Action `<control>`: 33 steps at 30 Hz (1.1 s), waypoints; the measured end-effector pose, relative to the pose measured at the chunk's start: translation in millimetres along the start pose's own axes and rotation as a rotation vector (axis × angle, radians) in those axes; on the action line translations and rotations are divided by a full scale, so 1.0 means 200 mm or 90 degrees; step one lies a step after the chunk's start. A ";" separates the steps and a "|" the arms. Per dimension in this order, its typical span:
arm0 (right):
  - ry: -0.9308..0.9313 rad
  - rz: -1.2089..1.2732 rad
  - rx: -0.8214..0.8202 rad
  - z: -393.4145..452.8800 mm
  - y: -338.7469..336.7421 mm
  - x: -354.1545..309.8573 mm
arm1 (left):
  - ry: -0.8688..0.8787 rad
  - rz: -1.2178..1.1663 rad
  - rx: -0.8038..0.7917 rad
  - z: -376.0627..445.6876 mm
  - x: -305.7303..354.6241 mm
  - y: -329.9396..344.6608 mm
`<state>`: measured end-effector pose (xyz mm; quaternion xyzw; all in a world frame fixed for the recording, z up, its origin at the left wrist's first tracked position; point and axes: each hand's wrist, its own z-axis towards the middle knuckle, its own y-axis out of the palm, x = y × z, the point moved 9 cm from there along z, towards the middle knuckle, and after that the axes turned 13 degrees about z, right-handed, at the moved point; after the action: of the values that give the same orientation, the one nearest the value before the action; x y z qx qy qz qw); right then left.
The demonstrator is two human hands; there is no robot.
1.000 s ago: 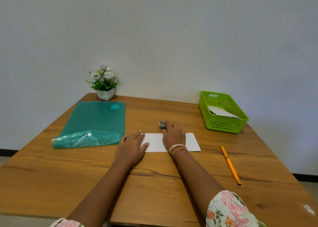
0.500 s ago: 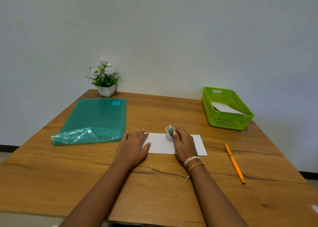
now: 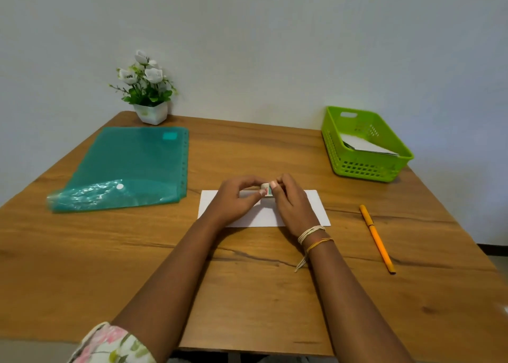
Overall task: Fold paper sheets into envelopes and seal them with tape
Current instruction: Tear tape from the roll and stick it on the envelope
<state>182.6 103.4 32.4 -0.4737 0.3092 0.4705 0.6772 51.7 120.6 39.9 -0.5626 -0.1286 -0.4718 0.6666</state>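
Since the earlier frames: the left hand (image 3: 235,200) is no longer lying flat on the paper; it is now being held up against the right hand (image 3: 291,200), and the small tape roll (image 3: 266,190) is being pinched between the two, just above the folded paper (image 3: 313,207).

Left hand: fingers curled, thumb and fingertips touching the roll's left side, probably picking at the tape end, which cannot be made out. Right hand: roll being gripped from the right.

The folded paper is lying at centre of the surface (image 3: 247,294), a long flat strip, partly hidden under both hands. Folding is being judged as done for this piece; no tape is seen on it yet, so sealing is only being started.

Green basket (image 3: 365,167) at 2 o'clock is holding white paper pieces, possibly finished envelopes; not certain. Teal folder (image 3: 129,164) at 10 o'clock. Orange pen (image 3: 376,239) at 3 o'clock, lying apart from the paper. Potted flowers (image 3: 147,93) at 11 o'clock.
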 end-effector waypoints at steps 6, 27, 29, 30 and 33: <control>-0.017 0.114 0.071 0.04 -0.04 0.00 | 0.000 0.025 0.018 0.04 -0.06 -0.03; 0.001 0.124 0.132 0.03 -0.10 -0.01 | -0.028 0.074 0.033 0.04 -0.10 -0.01; 0.007 0.143 0.136 0.03 -0.10 0.00 | -0.030 0.092 0.036 0.04 -0.09 -0.02; 0.007 0.149 0.137 0.03 -0.10 0.00 | -0.027 0.096 0.038 0.03 -0.08 -0.02; 0.005 0.161 0.144 0.03 -0.10 -0.02 | -0.029 0.093 0.053 0.03 -0.07 -0.04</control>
<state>200.3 105.0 45.1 -0.3535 0.4198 0.5125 0.6604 40.7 133.5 36.9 -0.5529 -0.1216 -0.4033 0.7190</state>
